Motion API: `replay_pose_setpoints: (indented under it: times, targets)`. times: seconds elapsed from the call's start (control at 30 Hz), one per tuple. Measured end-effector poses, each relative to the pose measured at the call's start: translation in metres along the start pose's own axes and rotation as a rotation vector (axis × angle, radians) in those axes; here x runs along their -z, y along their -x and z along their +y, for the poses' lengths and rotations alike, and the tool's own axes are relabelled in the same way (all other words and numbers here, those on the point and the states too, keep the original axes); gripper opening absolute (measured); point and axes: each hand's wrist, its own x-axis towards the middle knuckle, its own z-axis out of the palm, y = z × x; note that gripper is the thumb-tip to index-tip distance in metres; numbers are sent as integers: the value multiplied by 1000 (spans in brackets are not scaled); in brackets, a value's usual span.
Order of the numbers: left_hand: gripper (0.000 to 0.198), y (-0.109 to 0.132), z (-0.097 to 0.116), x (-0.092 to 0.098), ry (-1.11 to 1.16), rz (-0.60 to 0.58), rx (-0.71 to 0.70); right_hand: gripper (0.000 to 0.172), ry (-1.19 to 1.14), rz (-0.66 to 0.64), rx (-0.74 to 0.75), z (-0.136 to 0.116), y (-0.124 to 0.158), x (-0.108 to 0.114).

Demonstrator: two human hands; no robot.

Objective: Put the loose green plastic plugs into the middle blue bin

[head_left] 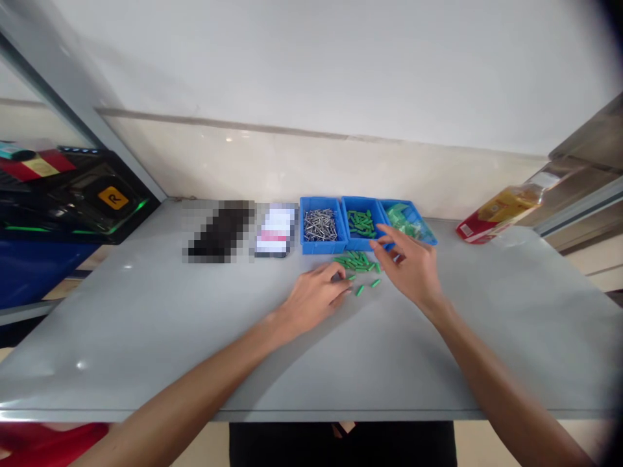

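On the grey table, my left hand [318,290] rests with its fingers curled at the near side of a loose pile of green plastic wall plugs [357,261]. A few single plugs lie just beyond its fingertips; what is between them is too small to make out. My right hand [411,264] hovers at the front of the blue bins, thumb and index finger apart, with nothing seen between them. The middle bin [363,244] holds more green plugs. Metal screws [320,225] fill the left bin [324,247]. In the right bin [422,224] are clear plastic and green pieces [403,219].
A phone with a lit, blurred screen [275,230] lies left of the bins, beside a dark pixelated object [221,231]. A bottle with a red label [501,211] is at the right back. Behind the table rises a wall; a black case [92,194] is at far left.
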Motion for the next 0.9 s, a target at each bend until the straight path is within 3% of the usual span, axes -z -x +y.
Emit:
replay_pose_setpoints:
  times: [0.17, 0.3, 0.63, 0.9]
  targets:
    - [20, 0, -4, -1, 24, 26, 1, 16, -34, -410, 169, -3, 13, 3]
    - [22, 0, -5, 2, -1, 17, 27, 18, -46, -628, 152, -5, 13, 5]
    - [25, 1, -4, 7, 28, 45, 17, 16, -154, -766, 126, -2, 11, 12]
    - [24, 0, -5, 11, 60, 54, 32, 15, -98, -722, 174, -5, 13, 8]
